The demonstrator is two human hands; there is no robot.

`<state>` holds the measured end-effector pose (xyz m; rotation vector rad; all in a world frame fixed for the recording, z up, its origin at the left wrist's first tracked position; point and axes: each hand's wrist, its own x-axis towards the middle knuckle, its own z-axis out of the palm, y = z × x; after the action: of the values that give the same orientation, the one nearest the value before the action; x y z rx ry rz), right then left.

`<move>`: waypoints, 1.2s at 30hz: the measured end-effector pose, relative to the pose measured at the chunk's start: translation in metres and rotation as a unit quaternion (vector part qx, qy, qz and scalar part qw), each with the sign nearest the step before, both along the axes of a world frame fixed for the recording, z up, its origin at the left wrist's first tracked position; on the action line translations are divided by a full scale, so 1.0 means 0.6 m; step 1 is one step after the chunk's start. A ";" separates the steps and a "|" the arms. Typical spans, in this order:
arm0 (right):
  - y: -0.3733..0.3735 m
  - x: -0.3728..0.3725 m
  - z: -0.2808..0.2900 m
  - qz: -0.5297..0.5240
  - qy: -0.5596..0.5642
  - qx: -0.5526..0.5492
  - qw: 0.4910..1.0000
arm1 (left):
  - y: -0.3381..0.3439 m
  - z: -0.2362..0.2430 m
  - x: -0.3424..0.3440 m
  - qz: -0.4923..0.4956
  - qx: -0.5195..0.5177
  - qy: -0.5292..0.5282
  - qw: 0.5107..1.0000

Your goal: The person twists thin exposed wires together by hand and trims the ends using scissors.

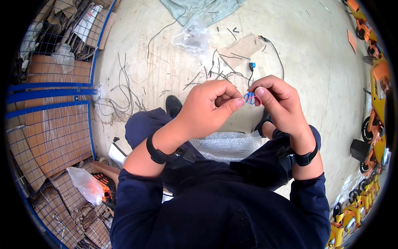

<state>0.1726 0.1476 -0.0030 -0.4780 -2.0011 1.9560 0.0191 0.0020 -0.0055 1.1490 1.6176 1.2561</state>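
Note:
Thin blue and red wires (250,98) curl in small loops between my two hands, above the floor in front of me. My right hand (284,103) pinches them between thumb and fingers. My left hand (209,106) is closed, its thumb and curled forefinger touching or almost touching the wires' left side; whether it grips a wire end is hidden. Just beyond the fingers, a black cable with a blue connector (252,65) shows; I cannot tell whether it joins the wires.
Black cable scraps (224,74) litter the floor around a cardboard piece (244,50) and a clear plastic bag (192,39). Bubble wrap (228,145) lies between my legs. At left stand blue mesh cages (93,70) of cardboard; yellow-orange machines (378,103) line the right.

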 end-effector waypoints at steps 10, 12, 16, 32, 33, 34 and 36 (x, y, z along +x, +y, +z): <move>0.007 0.007 0.007 0.114 -0.016 0.080 0.990 | 0.002 -0.005 -0.020 0.054 0.054 -0.042 0.996; -0.003 0.005 0.007 0.091 -0.029 0.029 0.995 | 0.016 -0.010 -0.005 0.152 0.125 0.118 0.973; -0.004 0.003 0.001 0.053 -0.066 -0.092 0.992 | 0.013 -0.016 -0.013 0.131 0.171 0.249 0.944; -0.021 0.000 0.009 0.128 -0.078 -0.128 0.980 | 0.005 -0.025 -0.003 -0.089 0.146 0.161 0.972; -0.022 0.000 0.012 0.137 -0.072 -0.160 0.975 | 0.004 -0.018 -0.001 -0.094 0.144 0.108 0.979; -0.021 0.001 0.011 0.148 -0.061 -0.206 0.965 | 0.003 -0.010 0.000 -0.098 0.142 0.056 0.983; -0.019 0.006 0.006 0.171 -0.041 -0.295 0.939 | 0.000 0.005 0.001 -0.125 0.105 -0.060 0.985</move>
<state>0.1759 0.1360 0.0005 -0.3559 -1.5870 2.8091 0.0195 0.0021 -0.0028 1.3320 1.2318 1.3242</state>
